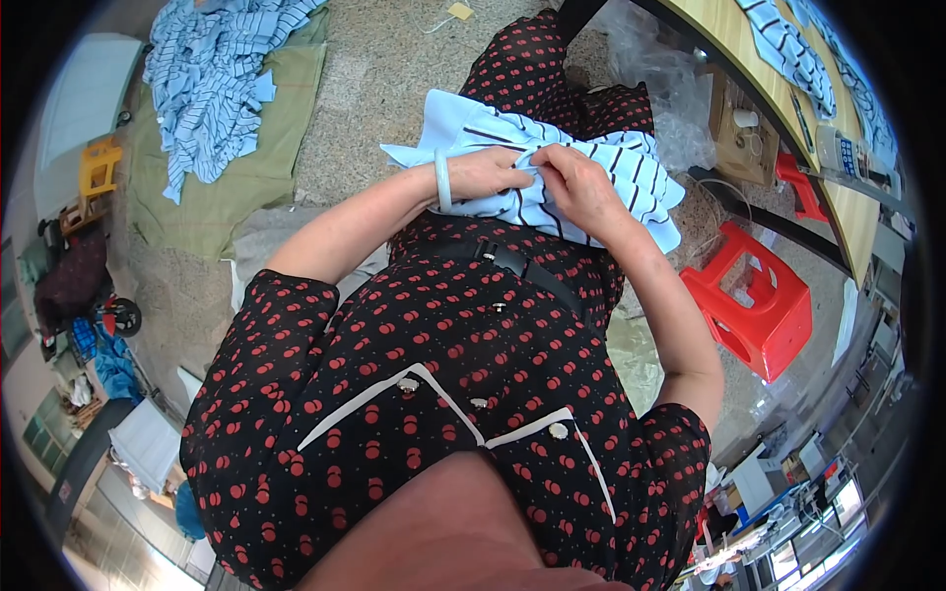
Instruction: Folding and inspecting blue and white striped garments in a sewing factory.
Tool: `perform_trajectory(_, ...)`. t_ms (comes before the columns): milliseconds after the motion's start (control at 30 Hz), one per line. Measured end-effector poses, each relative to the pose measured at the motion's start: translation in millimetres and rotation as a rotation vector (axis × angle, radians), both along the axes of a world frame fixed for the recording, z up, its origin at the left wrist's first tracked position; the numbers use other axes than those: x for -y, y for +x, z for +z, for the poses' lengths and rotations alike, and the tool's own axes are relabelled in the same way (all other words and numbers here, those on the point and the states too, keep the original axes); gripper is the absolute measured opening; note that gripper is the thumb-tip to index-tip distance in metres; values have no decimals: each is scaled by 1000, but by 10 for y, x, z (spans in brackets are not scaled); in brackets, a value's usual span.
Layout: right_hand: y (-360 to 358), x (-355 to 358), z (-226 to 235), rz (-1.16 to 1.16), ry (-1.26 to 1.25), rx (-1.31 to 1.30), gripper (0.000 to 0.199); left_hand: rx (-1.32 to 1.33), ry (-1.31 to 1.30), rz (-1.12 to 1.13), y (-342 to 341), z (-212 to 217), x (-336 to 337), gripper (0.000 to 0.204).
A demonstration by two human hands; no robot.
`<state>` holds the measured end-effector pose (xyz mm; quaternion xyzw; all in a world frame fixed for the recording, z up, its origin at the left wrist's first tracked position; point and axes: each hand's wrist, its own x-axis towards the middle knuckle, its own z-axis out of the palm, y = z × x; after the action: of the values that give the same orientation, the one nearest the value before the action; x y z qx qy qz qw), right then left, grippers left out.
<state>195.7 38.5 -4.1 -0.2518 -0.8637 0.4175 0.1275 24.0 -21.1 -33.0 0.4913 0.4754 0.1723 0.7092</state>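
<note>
A light blue shirt (637, 175) with dark stripes lies bunched across my lap, a plain blue part of it spread toward the far left. My left hand (490, 175), with a pale bangle at the wrist, pinches the cloth near its middle. Right beside it, my right hand (581, 187) has its thumb and forefinger closed on a small fold of the same shirt. The fingertips of both hands nearly meet there. Whether something small sits between them, I cannot make out.
At the far left, a heap of similar striped cloth (212, 84) rests on a green sheet (281, 167). A red plastic stool (778, 320) stands to the right. Beyond it, a wooden table (859, 212) carries more striped pieces. Clear plastic wrap (680, 94) lies under the table edge.
</note>
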Motion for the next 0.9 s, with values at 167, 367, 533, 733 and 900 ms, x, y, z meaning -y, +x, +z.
perform_trajectory(167,56,-36,132,-24,-99,-11,16,76,-184,300,44,124,2,31)
perform_trajectory(367,103,-7,228,68,219,36,20,142,-175,305,61,45,-68,30)
perform_trajectory(533,127,-4,302,26,419,59,17,217,-358,339,87,211,-161,22)
perform_trajectory(733,230,58,355,71,375,122,15,142,-88,182,103,36,-129,18)
perform_trajectory(900,237,28,398,150,381,92,14,-40,54,153,92,118,-146,19)
